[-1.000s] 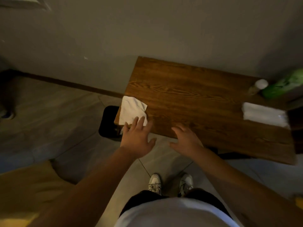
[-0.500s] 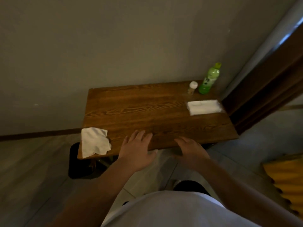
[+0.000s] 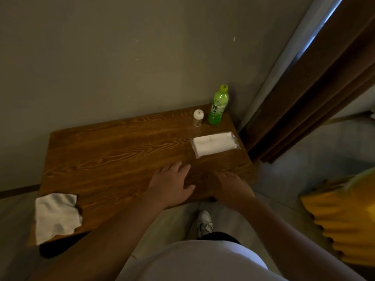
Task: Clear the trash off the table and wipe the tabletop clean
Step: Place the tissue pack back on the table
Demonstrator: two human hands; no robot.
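While both hands hovered low over the near edge of the worktop (image 3: 113, 159), neither had hold of anything: the left hand (image 3: 169, 184) lay flat and spread, fingers pointing toward twelve o'clock, and the right hand (image 3: 230, 188) sat just beside it at its three o'clock, loosely open with the fingers slightly curled, though the dim light made it hard to say whether either palm actually touched the wood. The crumpled white tissue (image 3: 56, 216) lay well apart from them at about eight o'clock, on the near left corner of the worktop and partly overhanging its edge, above a dark bin (image 3: 58, 248) that showed on the floor below. At one o'clock sat a sealed tissue pack (image 3: 215, 144), and beyond it, against the wall, a small white-capped jar (image 3: 197, 118) and an upright green bottle (image 3: 219, 106). To do the step well, I judged that the left hand should sweep out to eight o'clock and gather the tissue in a full closing grasp rather than nudge it, since a careless push might tip it off beside the bin. The bottle would likely need a firm hold around the body, lifted straight so that the jar just beside it was not knocked. Wiping should wait until the worktop carried nothing loose.
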